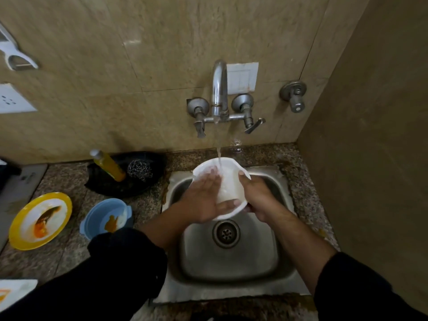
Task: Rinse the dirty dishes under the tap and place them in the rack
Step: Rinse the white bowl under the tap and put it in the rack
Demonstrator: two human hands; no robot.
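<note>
Now right hand (257, 199) grips white bowl (231, 193), left hand (203, 201) inside

Dim, warm indoor light, soft glare patch on the wall tiles (132, 42), sheen on the tap (218, 84) and sink (266, 258) steel, dark sleeves nearly featureless, wide-angle bending at the edges, slight softness throughout

Brushed steel sink (231, 262), glossy white plastic bowl (228, 179), speckled granite counter (69, 239)
</note>
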